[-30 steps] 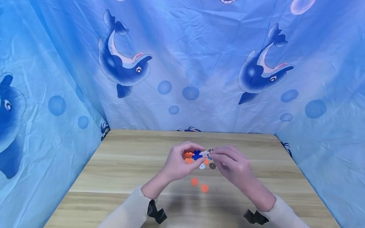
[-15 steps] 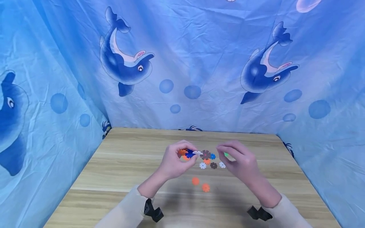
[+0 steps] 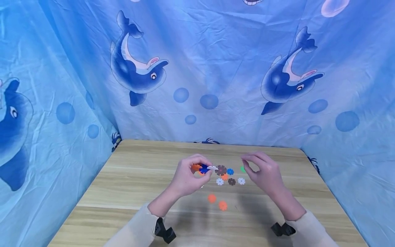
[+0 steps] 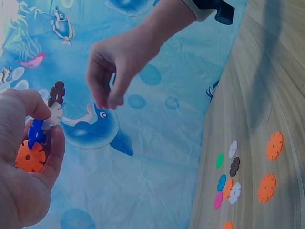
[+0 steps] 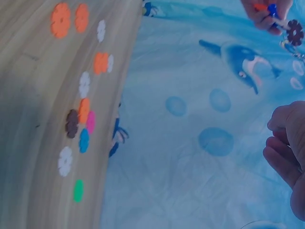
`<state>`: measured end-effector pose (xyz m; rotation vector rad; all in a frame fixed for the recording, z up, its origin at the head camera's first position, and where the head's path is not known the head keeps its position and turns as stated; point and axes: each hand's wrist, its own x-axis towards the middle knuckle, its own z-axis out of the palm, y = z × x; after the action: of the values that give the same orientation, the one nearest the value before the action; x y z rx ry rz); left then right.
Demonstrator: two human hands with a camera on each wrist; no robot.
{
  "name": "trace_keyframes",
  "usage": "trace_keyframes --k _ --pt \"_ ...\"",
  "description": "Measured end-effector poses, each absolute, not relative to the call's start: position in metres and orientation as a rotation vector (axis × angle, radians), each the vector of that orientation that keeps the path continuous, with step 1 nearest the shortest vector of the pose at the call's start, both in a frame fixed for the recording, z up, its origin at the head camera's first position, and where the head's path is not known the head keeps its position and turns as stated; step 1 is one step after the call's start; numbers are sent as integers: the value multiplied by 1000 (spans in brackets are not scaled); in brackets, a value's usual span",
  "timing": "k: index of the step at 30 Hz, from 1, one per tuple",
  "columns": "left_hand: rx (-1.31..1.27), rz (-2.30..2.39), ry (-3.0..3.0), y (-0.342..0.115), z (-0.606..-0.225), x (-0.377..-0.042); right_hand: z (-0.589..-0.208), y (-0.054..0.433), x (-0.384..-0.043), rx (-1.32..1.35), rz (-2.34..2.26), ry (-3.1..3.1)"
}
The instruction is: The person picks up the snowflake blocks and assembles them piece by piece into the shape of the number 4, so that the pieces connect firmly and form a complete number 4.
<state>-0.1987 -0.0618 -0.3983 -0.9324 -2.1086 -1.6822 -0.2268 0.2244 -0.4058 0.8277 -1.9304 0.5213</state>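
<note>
Thumb and fingers of my left hand (image 3: pixel 189 175) pinch a chain of joined, notched plastic snowflake discs. In the left wrist view the chain runs from an orange disc (image 4: pixel 30 157) through a blue disc (image 4: pixel 36 132) and a white disc (image 4: pixel 53 115) to a brown disc (image 4: pixel 56 94) at its free end. My right hand (image 3: pixel 264 171) hovers to the right of the chain, apart from it, with its fingers loosely bent and nothing visible between them. The right wrist view shows that same right hand (image 5: pixel 288 148) only in part, at the right edge.
Loose discs lie on the wooden table (image 3: pixel 135 192): two orange ones near me, including one orange disc (image 3: pixel 223 206), plus a white disc (image 3: pixel 219 181), a brown disc (image 3: pixel 231 181), a blue disc (image 3: pixel 230 171) and a green disc (image 5: pixel 78 191). A dolphin-print curtain (image 3: pixel 197 68) surrounds the table.
My right hand has left the brown disc and moved away to the right, its fingertips parting. That disc stays on the chain, which my left hand has shifted slightly left.
</note>
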Motion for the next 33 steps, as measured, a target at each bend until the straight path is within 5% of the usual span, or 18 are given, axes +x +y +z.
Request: trace_keyframes --k 33 --pt "-938 -1708 -2148 -61 -399 -199 -472 247 -265 705 579 -2252"
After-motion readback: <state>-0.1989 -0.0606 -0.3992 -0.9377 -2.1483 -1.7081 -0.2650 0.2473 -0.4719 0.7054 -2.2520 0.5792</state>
